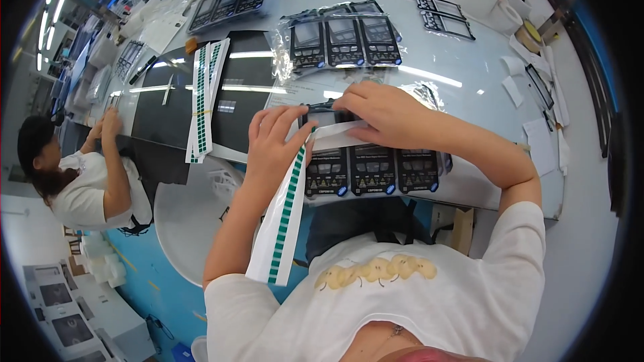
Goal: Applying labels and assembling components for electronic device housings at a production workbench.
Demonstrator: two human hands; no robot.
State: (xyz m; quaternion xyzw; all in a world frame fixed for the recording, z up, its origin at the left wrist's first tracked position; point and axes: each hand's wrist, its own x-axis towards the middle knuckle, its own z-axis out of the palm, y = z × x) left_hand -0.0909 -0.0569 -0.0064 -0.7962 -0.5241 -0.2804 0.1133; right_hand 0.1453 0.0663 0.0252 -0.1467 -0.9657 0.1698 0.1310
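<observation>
The left hand (pixel 272 144) pinches the top of a long white strip of green stickers (pixel 285 218), which hangs off the near edge of the table (pixel 469 67) so its free end stays clear. The right hand (pixel 386 114) lies curled over a white tab (pixel 339 135), pressing it, probably, onto a row of black panels (pixel 372 169) lying along that near edge. More bagged panels (pixel 342 40) lie further back.

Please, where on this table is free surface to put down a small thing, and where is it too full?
Free: the bare table between the bagged panels and the paper scraps. Crowded: around the left hand and right hand, over the sticker strip and black panels.
</observation>
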